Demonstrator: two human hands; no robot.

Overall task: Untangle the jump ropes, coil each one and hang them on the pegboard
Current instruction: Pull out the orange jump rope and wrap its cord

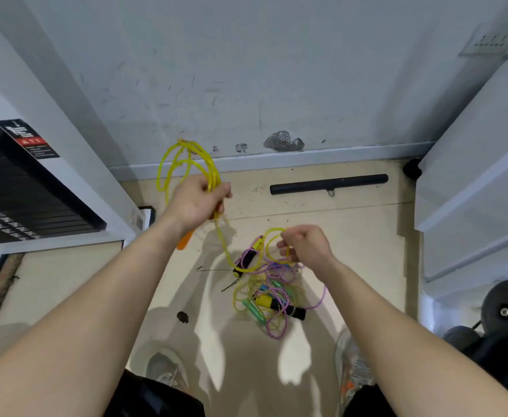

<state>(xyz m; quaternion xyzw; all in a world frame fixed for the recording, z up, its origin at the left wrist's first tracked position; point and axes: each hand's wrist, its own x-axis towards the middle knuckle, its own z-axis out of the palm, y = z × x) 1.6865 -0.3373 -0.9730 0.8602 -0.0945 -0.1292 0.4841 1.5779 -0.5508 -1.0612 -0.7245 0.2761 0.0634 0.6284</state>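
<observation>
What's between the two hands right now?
Head view: one slack stretch of yellow rope sags from the left hand down to the loop the right hand pinches.

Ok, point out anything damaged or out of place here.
The wall has chipped patches just above the baseboard. The rope pile on the floor lies knotted, purple, green and yellow strands crossing. A black bar lies loose on the floor near the wall.
</observation>
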